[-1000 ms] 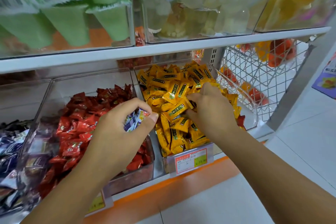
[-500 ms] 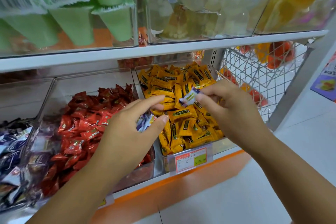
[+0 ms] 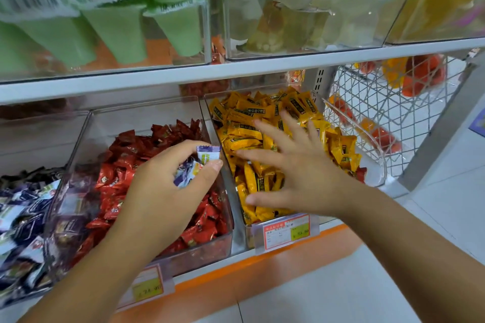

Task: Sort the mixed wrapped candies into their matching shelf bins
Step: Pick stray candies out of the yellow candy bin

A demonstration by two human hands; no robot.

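**Fig.** Mid-sort at the lower shelf (image 3: 236, 270), head view.

**L hand.** The L hand (image 3: 162, 191) hovers over the right front corner of the red bin (image 3: 204, 246), just beside the wall next to the yellow bin (image 3: 210, 113). Thumb and curled fingers clamp a small clutch of purple-and-white candies (image 3: 202, 162). One wrapper stands up above the thumb and the rest bunch against the fingers; count cannot be told. The clutch is held rather than dropped, prob. because neither bin below matches. Red candies (image 3: 126, 165) lie under the hand and yellow candies (image 3: 246, 113) to its right. The matching purple-and-white pile (image 3: 23, 207) sits in the leftmost bin (image 3: 52, 139), at the shelf's left end, well apart from the clutch. By judgement, the L hand serves as a collecting pouch, so strays go home in one trip.

**R hand.** The R hand (image 3: 296, 168) spreads over the middle of the yellow bin, palm down, fingers straight and splayed, holding nothing. Whether the fingertips touch the top layer cannot be told. The flat pose suits raking wrappers aside to expose strays; none shows among the yellow at present. The forearm enters from the lower right and crosses the bin's front edge near the price tag (image 3: 286, 231).

**L arm.** The forearm rises from the shelf's front edge, back of hand toward the camera, wrist roughly in line w/ the forearm. The next move likely calls for carrying the clutch leftward across the red bin.
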